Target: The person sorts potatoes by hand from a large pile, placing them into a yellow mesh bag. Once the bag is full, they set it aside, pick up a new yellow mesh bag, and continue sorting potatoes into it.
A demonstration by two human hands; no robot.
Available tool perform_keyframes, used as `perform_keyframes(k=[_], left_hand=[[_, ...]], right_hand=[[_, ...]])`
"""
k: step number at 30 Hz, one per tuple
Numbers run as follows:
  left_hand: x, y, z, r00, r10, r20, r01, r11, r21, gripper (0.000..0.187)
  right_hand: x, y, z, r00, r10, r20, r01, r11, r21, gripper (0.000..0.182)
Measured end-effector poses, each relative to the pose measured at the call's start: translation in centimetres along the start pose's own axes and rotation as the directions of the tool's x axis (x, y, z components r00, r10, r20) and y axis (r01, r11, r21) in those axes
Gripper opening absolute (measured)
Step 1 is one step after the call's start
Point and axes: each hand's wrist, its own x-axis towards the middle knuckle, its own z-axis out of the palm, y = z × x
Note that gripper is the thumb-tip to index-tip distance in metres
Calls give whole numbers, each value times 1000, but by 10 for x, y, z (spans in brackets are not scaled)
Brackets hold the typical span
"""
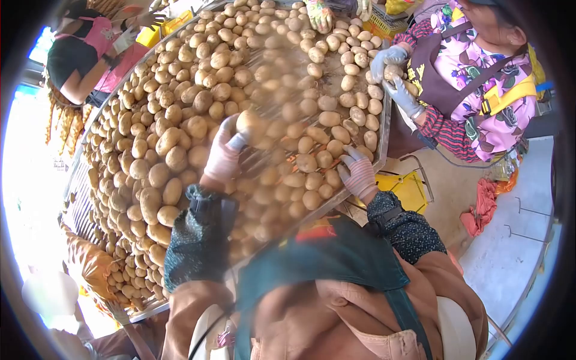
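Note:
My left hand (223, 155), in a pale pink-striped glove with grey fingertips, is closed on a potato (249, 122) between thumb and fingers, above the heaped potatoes. To the right, my right hand (359, 173), gloved alike, reaches over the near rim of the sorting table. Its fingers are apart, with the tips beside a potato (332, 177) at the table's edge. Many loose potatoes (159, 174) cover the slatted table (285, 60) around both hands. A blurred patch on the lens softens the middle of the view.
Across the right corner, a co-worker's gloved hands (396, 81) hold potatoes. Another person's glove (320, 17) reaches in at the far edge, and a person in a pink apron (99, 36) stands far left. A yellow plastic stool (405, 189) stands below the table's right side.

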Motion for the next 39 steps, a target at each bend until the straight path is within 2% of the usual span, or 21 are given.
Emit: perform_keyframes(k=[1,2,3,6,8,10,11,13,14,15,17,18,21,22,25,26,29,35,37,39], left_hand=[[-18,13,10,978,-195,77,208,850,-485,55],[-25,-6,9,969,-134,209,244,678,-693,51],[-30,-13,12,964,-133,230,263,597,-758,51],[-54,-31,23,952,-128,279,305,301,-904,54],[-67,-36,24,944,-148,296,327,282,-902,55],[-79,-35,28,944,-146,295,328,345,-879,56],[-85,-27,32,949,-129,289,316,420,-851,56],[-92,-24,33,949,-130,288,312,525,-792,57],[-96,-26,32,945,-150,290,323,556,-766,57],[-99,-25,32,950,-163,268,312,590,-745,58],[-106,-23,32,956,-190,224,293,656,-696,61],[-112,-19,29,957,-213,195,289,691,-663,62],[-117,-24,25,989,-114,92,145,843,-518,66],[-120,-39,26,989,-141,37,139,837,-529,68],[-122,-62,21,983,-181,-19,146,846,-513,73],[-122,-65,19,982,-186,-17,153,854,-498,74],[-120,-54,14,968,-250,5,210,803,-558,63],[-96,-65,-10,981,-191,39,187,865,-465,49],[-97,-44,-11,948,-301,105,306,765,-566,50],[-91,-51,-10,943,-311,118,309,690,-654,49]], right_hand=[[0,-1,0,1000,-6,-4,6,1000,-1,27],[0,-2,0,1000,-10,-11,10,1000,-4,28],[2,-2,-1,1000,-15,-19,15,1000,-9,29],[7,-4,0,995,91,-41,-82,982,171,34],[30,-42,-18,990,-17,-139,64,936,346,39],[54,-81,-25,969,-135,-208,218,862,458,44],[64,-98,-24,951,-207,-231,297,821,488,47],[82,-138,-38,948,-289,-131,308,737,602,48],[83,-148,-26,952,-285,-115,292,719,630,42],[87,-155,-24,952,-294,81,194,788,585,40],[96,-168,-24,857,-250,450,41,905,424,37],[95,-171,-20,872,-238,428,42,907,419,32],[86,-169,3,850,-272,450,126,936,328,27],[84,-169,14,836,-223,502,80,953,291,33],[85,-176,22,825,-292,485,123,929,350,36],[83,-177,18,824,-274,497,123,941,315,34],[88,-205,-10,817,-158,555,154,987,54,27],[95,-197,12,865,-285,412,303,953,22,26],[100,-203,4,881,-272,388,285,958,26,28],[106,-201,2,885,-273,378,272,961,58,29]])
